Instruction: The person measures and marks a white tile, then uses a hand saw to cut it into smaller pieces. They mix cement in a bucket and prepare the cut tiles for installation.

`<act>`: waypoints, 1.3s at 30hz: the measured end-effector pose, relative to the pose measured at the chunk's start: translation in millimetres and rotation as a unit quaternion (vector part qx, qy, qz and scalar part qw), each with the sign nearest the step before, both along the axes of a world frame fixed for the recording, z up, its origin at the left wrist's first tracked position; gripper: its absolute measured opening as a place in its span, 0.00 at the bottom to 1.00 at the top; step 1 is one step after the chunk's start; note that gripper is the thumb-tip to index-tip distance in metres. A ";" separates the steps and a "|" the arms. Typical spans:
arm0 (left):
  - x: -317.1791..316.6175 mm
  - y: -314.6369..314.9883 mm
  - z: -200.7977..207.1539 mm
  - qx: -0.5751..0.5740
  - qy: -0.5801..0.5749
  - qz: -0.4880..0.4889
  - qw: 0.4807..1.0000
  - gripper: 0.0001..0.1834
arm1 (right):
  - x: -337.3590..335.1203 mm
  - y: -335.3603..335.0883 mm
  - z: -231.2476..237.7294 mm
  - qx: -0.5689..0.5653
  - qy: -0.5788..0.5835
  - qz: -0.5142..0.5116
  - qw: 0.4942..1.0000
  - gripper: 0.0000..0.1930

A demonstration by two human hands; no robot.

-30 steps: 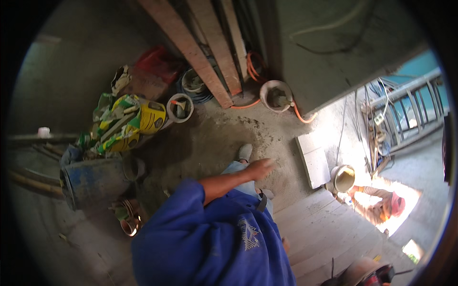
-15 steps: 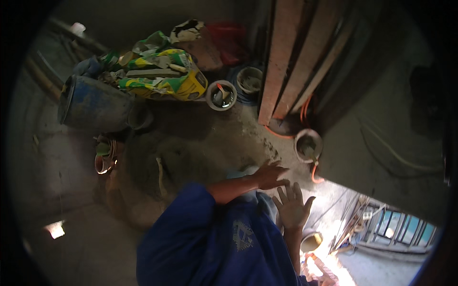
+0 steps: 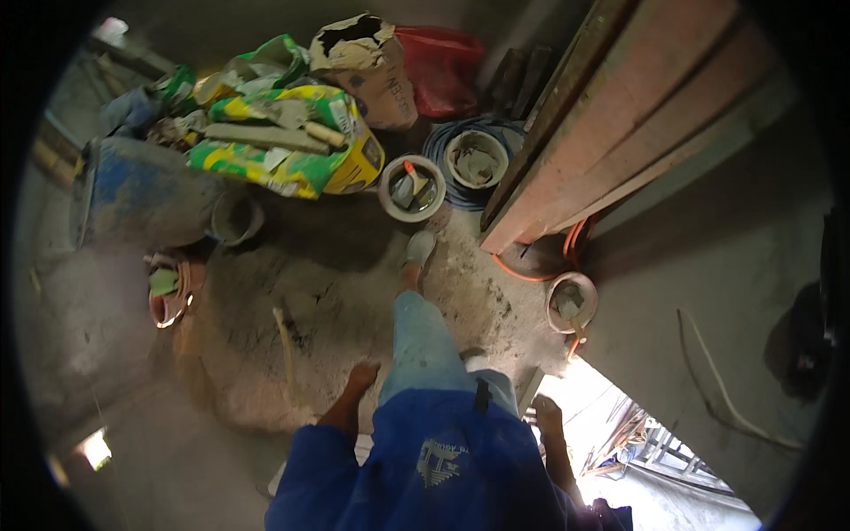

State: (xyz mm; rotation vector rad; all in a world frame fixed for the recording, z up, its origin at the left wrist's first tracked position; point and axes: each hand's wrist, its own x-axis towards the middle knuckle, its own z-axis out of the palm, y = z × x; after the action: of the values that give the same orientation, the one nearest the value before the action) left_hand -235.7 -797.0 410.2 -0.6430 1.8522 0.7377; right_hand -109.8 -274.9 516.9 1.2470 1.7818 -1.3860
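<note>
The left hand [image 3: 359, 379] hangs beside the thigh; a pale stick [image 3: 285, 341] lies on the floor to its left. The right hand [image 3: 547, 412] hangs opposite, with a bucket [image 3: 590, 290] (beside the orange hose [image 3: 522, 273]) standing ahead of it. Whether either hand's fingers are together or apart cannot be determined.

The head camera, left of a side-by-side pair, looks steeply down from above the blue shirt [image 3: 434, 473], which fills the near foreground. It faces forward over the floor [image 3: 354, 301] toward the bucket with the brush [image 3: 391, 209], set farther from the lens than the hands [image 3: 361, 379]. The wide fisheye field reaches the blue barrel [image 3: 146, 196] left of that bucket, the red bag [image 3: 443, 71] beyond it and the leaning planks [image 3: 611, 115] to its right.
</note>
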 end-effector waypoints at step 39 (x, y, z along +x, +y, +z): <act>-354.6 128.2 53.2 0.209 0.083 -0.377 0.899 0.24 | -33.7 -200.0 26.3 0.028 -0.049 -0.413 0.909 0.24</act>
State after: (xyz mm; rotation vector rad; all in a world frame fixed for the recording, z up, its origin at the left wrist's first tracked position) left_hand -590.4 -668.8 463.4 0.4234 1.8096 0.6330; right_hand -143.5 -474.9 543.1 2.2094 1.2494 -1.6446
